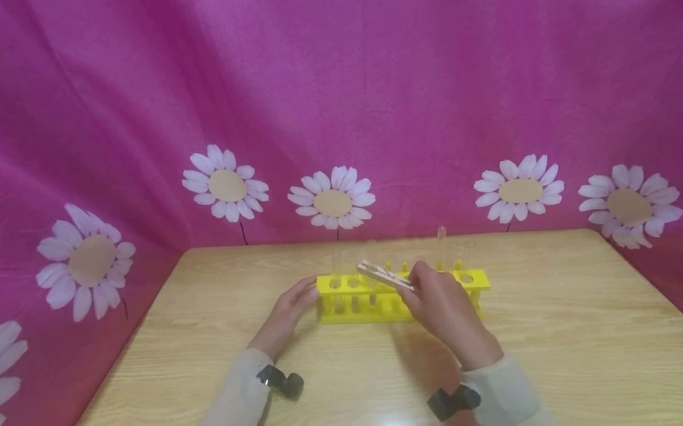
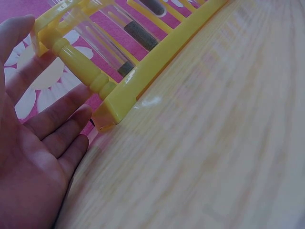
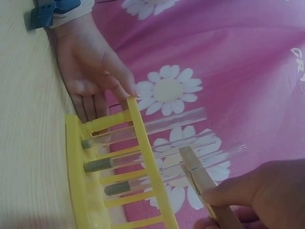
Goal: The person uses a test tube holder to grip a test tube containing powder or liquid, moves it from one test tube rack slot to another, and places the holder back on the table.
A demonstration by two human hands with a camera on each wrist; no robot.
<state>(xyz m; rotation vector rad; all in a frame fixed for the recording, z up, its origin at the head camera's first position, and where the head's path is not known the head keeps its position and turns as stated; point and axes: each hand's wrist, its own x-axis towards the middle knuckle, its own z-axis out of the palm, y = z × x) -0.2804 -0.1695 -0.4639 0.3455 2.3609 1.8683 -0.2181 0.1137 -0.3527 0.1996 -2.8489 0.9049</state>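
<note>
Head view: wood-grain table (image 1: 355, 386), magenta cloth (image 1: 366, 70) behind; left hand (image 1: 289, 307) touches yellow rack (image 1: 350, 318), far centre, fingers loose; right hand (image 1: 445, 306) pinches wooden clamp (image 1: 385, 276) above it. Right wrist: cloth bears cut-off lettering (image 3: 298, 52)

Rack (image 1: 362, 318) between left hand (image 1: 285, 315) and right hand (image 1: 448, 308): solid yellow. Tubes (image 3: 176, 120) in it: clear, some with dark grey-green contents (image 3: 98, 165). Clothespin (image 1: 382, 276) in right hand: pale wood. Counter (image 1: 172, 360) under hands: light tan, streaky grain. Cloth (image 1: 330, 73) beyond hands: magenta, white daisies (image 1: 227, 185), beige centres. Sleeves (image 1: 230, 409) behind hands: plain off-white. Wrist devices (image 1: 279, 382): black, head view.
</note>
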